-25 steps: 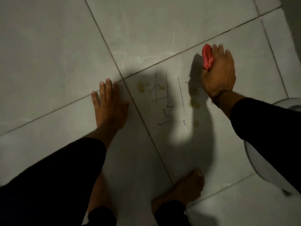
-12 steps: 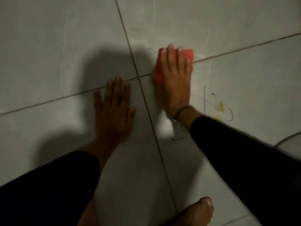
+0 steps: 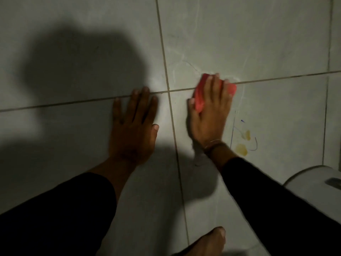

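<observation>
I am crouched over a grey tiled floor [image 3: 267, 43]. My right hand [image 3: 210, 121] presses a red sponge [image 3: 199, 97] flat against the tile, just right of where the grout lines cross. Its fingers lie straight over the sponge and the thumb runs along the sponge's left edge. My left hand [image 3: 132, 126] rests flat on the neighbouring tile with its fingers spread, holding nothing. Blue pen lines [image 3: 232, 130] and yellow stains [image 3: 241, 149] mark the tile right of my right wrist.
A white rounded fixture [image 3: 313, 183] stands at the lower right, close to my right sleeve. My bare foot [image 3: 208, 242] is at the bottom edge. Dark shadows cover the left tiles.
My right hand brought the sponge from the far right down onto the tile near the grout crossing and now presses it flat. The pen marks under the hand's path have mostly gone. My left hand stays planted.
</observation>
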A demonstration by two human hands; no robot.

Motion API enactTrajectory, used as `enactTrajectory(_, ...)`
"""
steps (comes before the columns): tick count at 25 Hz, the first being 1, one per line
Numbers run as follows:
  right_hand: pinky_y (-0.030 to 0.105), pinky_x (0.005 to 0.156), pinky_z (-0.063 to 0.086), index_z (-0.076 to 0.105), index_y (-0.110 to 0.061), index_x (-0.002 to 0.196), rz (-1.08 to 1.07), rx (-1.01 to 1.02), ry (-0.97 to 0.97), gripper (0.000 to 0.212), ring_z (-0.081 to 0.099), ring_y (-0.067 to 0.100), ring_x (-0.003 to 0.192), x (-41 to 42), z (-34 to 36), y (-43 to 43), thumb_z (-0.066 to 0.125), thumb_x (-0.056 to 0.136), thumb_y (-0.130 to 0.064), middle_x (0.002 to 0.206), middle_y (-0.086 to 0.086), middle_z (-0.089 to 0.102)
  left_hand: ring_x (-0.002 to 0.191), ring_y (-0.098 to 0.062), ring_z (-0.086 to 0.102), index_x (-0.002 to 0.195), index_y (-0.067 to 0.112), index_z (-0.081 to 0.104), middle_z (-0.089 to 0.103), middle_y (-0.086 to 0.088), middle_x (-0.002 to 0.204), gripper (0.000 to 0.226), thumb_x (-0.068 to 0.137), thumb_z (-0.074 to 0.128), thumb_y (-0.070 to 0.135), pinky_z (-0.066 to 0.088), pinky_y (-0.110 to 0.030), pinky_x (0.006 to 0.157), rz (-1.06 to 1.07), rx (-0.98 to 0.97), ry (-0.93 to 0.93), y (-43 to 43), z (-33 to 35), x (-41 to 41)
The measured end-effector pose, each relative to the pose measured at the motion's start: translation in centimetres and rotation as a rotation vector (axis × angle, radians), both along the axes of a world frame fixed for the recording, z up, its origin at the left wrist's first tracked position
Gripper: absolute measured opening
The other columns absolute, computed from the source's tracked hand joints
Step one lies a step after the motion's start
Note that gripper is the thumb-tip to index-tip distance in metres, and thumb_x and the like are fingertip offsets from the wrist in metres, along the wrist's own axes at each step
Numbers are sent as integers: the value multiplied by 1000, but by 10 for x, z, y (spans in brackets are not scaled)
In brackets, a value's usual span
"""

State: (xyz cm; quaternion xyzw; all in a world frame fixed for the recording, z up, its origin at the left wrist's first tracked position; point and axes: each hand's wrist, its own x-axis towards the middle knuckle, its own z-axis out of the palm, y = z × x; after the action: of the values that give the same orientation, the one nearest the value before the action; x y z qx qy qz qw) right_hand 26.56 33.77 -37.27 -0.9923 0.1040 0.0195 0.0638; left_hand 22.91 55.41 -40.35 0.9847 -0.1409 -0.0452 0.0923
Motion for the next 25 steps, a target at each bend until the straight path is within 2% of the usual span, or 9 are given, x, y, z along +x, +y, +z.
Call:
enactTrajectory(4, 62, 133, 20, 16, -13, 171, 333, 16, 265, 75, 19, 37, 167, -185, 7, 66, 45, 107, -39, 181, 12, 17, 167, -36, 15, 169, 15, 24, 16, -14, 180, 78, 100, 46, 42, 4, -68, 130, 3, -33, -26, 1, 1, 0)
enactTrajectory(7, 65, 130, 25, 24, 3, 166, 131, 100, 349, 64, 22, 43, 165, -273, 29, 19, 41, 105, -5, 178, 24, 16, 167, -36, 11, 171, 16, 19, 12, -14, 181, 77, 102, 42, 43, 3, -68, 130, -1, -36, -27, 1, 0, -3)
enactTrajectory(9, 68, 129, 26, 31, 6, 162, -239, 29, 246, 64, 30, 52, 159, -208, 21, -18, 38, 105, -22, 171, 32, 31, 167, -36, 9, 172, 17, 15, 10, -13, 181, 77, 104, 38, 43, 2, -68, 130, -2, -45, -26, 1, -3, -3)
enactTrajectory(11, 62, 134, 17, 26, 1, 166, -401, 78, 78, 73, 17, 46, 165, -123, 8, -17, 40, 106, -36, 176, 25, 23, 168, -36, 8, 172, 17, 15, 10, -13, 181, 76, 104, 37, 44, 2, -68, 130, -1, -34, -36, 1, -4, -1)
enactTrajectory(15, 57, 134, 19, 23, -13, 169, 2, -13, 167, 67, 13, 37, 167, -170, 1, 58, 29, 111, -47, 173, 18, 35, 167, -36, 12, 170, 16, 22, 14, -15, 180, 75, 102, 41, 42, 3, -68, 130, 8, -24, 0, 0, 3, 0)
enactTrajectory(18, 60, 127, 35, 32, 5, 160, 35, -205, 233, 61, 47, 56, 146, -252, 14, 21, 36, 111, -29, 151, 36, 58, 167, -37, 11, 169, 15, 24, 13, -15, 180, 74, 103, 40, 41, 4, -70, 130, -1, -24, 29, 0, 7, -1)
enactTrajectory(22, 55, 134, 10, 33, 14, 158, -694, -2, 49, 69, 27, 56, 159, -143, 4, -100, 41, 113, -37, 167, 39, 31, 167, -37, 8, 170, 15, 21, 9, -14, 181, 74, 103, 38, 42, 1, -69, 130, 4, -41, 52, 1, 10, -2)
enactTrajectory(23, 52, 135, 9, 31, 12, 160, -765, 2, -6, 67, 23, 52, 162, -111, -3, -117, 48, 111, -31, 170, 35, 27, 168, -37, 7, 171, 16, 18, 7, -14, 181, 75, 103, 37, 43, 0, -69, 130, -3, -38, 57, 1, 10, -2)
enactTrajectory(25, 45, 135, 1, 24, 7, 165, -550, 27, -12, 72, 13, 44, 166, -86, -10, -119, 46, 109, -33, 176, 28, 20, 168, -36, 6, 171, 17, 15, 6, -14, 181, 76, 103, 36, 43, 0, -69, 130, -16, -37, 61, 2, 10, 1)
